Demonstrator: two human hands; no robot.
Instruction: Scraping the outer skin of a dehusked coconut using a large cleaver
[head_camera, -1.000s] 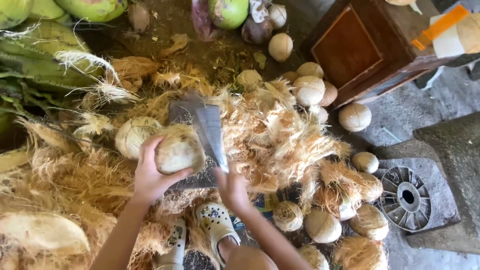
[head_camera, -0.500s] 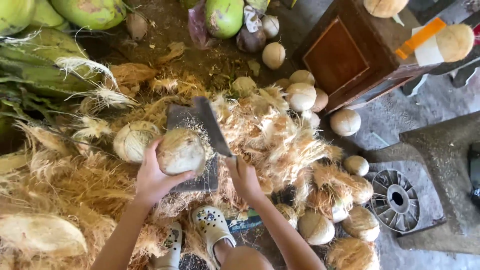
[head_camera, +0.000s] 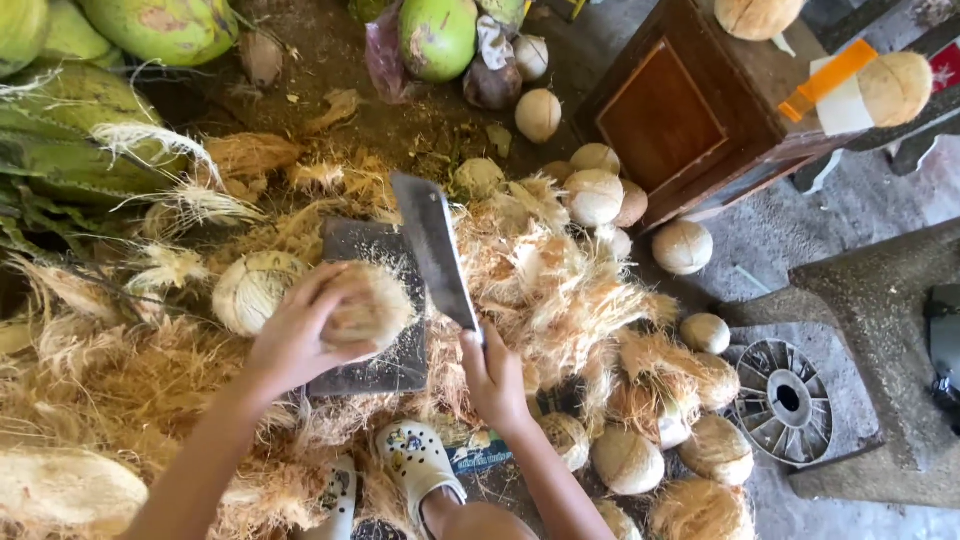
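My left hand (head_camera: 295, 335) grips a husked, fibrous coconut (head_camera: 372, 308) and holds it on a dark chopping block (head_camera: 372, 245). My right hand (head_camera: 493, 375) is closed on the handle of a broad cleaver (head_camera: 432, 245). Its grey blade points away from me and stands just right of the coconut, raised a little over the block. A second peeled coconut (head_camera: 252, 290) lies at the block's left edge. Pale coconut fibre (head_camera: 560, 290) is heaped all around the block.
Several peeled coconuts (head_camera: 628, 458) lie to the right and front. Green coconuts (head_camera: 438, 35) sit at the back. A brown wooden box (head_camera: 690, 115) stands at the upper right, a round metal grate (head_camera: 785, 400) at right. My feet in pale clogs (head_camera: 418, 465) are below.
The cleaver has swung up and left, its blade now lifted beside the coconut. My left hand has turned the coconut slightly on the block.
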